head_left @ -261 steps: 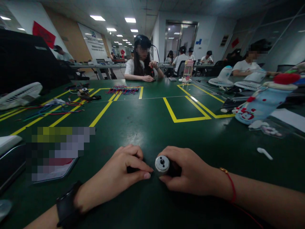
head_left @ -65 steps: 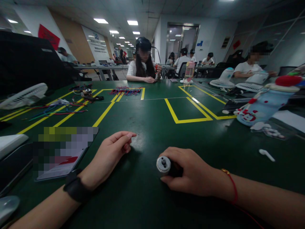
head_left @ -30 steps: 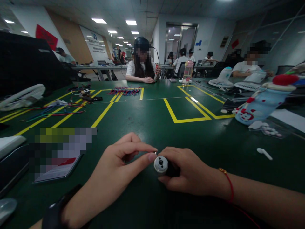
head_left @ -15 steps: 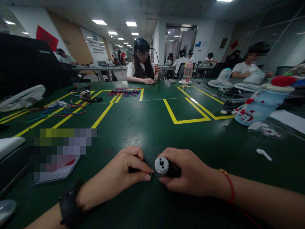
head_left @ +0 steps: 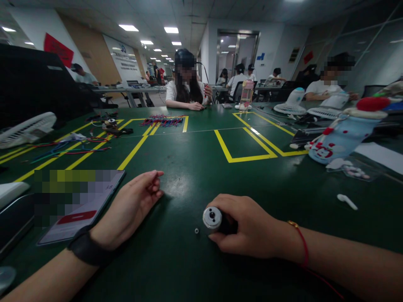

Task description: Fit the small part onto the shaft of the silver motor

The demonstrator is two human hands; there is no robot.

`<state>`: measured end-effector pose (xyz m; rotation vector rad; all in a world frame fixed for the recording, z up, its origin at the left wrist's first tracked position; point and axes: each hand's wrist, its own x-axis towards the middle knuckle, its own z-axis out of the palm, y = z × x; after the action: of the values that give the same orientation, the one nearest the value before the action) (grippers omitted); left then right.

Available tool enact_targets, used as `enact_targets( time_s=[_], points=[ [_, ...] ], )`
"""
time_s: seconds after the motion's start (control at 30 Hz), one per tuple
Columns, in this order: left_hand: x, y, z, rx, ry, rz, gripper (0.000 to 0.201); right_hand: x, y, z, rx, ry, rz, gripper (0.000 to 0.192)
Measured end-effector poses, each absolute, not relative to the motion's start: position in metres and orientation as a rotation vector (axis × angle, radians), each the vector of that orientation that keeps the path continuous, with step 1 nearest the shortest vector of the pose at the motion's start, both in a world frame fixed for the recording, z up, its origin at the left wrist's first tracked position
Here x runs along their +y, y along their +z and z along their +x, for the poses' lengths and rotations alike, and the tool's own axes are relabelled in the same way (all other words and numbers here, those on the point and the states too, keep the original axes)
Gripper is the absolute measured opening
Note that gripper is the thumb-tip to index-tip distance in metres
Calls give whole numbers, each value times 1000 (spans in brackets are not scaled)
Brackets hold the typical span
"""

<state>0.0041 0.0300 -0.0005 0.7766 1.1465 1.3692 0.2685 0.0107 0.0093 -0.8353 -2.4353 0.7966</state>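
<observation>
My right hand (head_left: 252, 228) grips a small cylindrical motor (head_left: 213, 219) lying on the green table (head_left: 201, 167), its round silver end facing me. A tiny silver ring-shaped part (head_left: 197, 230) lies on the table just left of the motor's end. My left hand (head_left: 132, 205) rests on its side to the left, fingers loosely apart, holding nothing. It lies between the motor and a phone (head_left: 80, 207). A dark watch sits on my left wrist, a red cord on my right.
Yellow tape boxes (head_left: 244, 144) mark the table. Coloured wires (head_left: 162, 121) lie far ahead, more wires (head_left: 72, 144) and a white fan (head_left: 25, 130) at left. A blue bottle (head_left: 344, 134) and a white earbud (head_left: 346, 201) lie at right. People sit at the far side.
My left hand has left the motor's end and moved back left toward the phone. A tiny silver part now lies on the table beside the motor. My right hand has stayed put.
</observation>
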Motion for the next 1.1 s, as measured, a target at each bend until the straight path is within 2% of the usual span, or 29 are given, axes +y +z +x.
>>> enact_targets(
  time_s=[0.33, 0.5, 0.57, 0.63, 0.7, 0.9, 1.1],
  points=[
    [26, 0, 4, 1143, 1345, 884, 11, 10, 9, 269, -2441, 796, -853, 30],
    [10, 12, 17, 1134, 782, 1813, 18, 10, 8, 267, -2435, 782, -857, 30],
    [5, 15, 24, 1089, 604, 2061, 22, 10, 7, 267, -2435, 775, -851, 30],
    [2, 16, 28, 1064, 528, 2174, 17, 11, 6, 268, -2436, 767, -849, 30],
    [2, 15, 31, 1054, 537, 2208, 8, 11, 5, 268, -2436, 764, -848, 30],
    [-3, 24, 39, 1216, 921, 2156, 12, 10, 7, 266, -2461, 735, -838, 31],
    [-11, 33, 53, 1160, 858, 2182, 11, 10, 7, 263, -2500, 692, -853, 20]
  ],
)
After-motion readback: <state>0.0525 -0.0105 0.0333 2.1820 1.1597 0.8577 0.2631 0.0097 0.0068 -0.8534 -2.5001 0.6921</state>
